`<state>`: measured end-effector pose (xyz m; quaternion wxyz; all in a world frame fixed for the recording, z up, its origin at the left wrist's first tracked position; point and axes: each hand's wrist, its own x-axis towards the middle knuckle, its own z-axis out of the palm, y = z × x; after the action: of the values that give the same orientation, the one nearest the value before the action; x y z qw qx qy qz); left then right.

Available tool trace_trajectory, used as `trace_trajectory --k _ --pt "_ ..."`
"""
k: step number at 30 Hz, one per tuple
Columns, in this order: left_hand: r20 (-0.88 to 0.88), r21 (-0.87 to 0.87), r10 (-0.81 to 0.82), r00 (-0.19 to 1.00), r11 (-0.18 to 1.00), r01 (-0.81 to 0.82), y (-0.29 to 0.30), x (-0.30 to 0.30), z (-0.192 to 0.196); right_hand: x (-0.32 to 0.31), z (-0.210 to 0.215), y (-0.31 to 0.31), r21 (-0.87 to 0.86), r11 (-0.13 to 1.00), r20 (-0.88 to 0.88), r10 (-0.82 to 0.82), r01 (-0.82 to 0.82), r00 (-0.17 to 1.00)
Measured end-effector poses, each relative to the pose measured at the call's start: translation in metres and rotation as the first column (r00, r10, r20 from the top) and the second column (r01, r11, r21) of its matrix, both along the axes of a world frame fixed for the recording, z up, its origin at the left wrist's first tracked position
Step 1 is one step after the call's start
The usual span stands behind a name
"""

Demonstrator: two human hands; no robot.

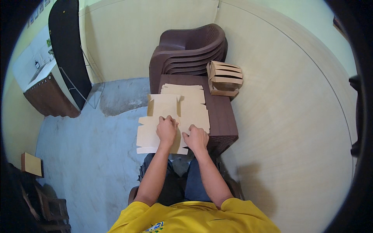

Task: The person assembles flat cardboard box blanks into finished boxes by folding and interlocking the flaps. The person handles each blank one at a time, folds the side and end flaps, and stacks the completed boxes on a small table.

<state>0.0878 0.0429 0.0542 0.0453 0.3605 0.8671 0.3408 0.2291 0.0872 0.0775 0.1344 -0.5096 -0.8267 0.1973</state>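
A tan cardboard box blank [148, 134], partly folded, lies toward the table's near left side. Side flaps stand up around its far panel, and its near left part hangs past the table edge. My left hand [167, 130] is closed on the blank near its middle crease, fingers curled down; the fingertips are partly hidden. Beside it, my right hand [196, 138] rests over the flat cardboard blanks [194, 110], holding nothing, its thumb and fingers loosely bent and apart. These flat blanks lie beneath and to the right of the folded one.
The brown table [223, 116] carries a pile of tan folded cardboard boxes [225, 79] at its far right. Stacked brown plastic chairs [190, 44] stand behind it. A wall [287, 116] runs along the right. At far left are a black panel [66, 50] and a sink counter [40, 75].
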Motion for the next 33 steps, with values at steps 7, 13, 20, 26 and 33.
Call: trace_trajectory --k 7,13,20,26,33 --pt "0.086 0.276 -0.095 0.992 0.959 0.068 0.007 -0.011 -0.024 0.008 0.006 -0.006 -0.025 0.998 -0.236 -0.064 0.059 0.970" --pt "0.160 0.211 -0.127 0.979 0.973 0.091 0.017 -0.022 -0.035 -0.001 -0.011 0.002 0.007 1.000 -0.519 0.014 -0.013 0.855" --pt "0.022 0.209 -0.229 0.973 0.953 0.220 0.021 -0.021 -0.027 -0.006 -0.036 0.031 0.166 0.986 -0.465 0.078 0.000 0.882" --pt "0.069 0.278 -0.264 0.962 0.931 0.236 0.040 -0.035 -0.032 -0.007 -0.034 0.023 0.251 0.945 -0.309 0.285 -0.211 0.907" --pt "-0.093 0.161 -0.261 0.961 0.948 0.274 0.025 -0.024 -0.020 -0.005 -0.032 0.037 0.117 0.951 -0.372 0.308 -0.285 0.876"
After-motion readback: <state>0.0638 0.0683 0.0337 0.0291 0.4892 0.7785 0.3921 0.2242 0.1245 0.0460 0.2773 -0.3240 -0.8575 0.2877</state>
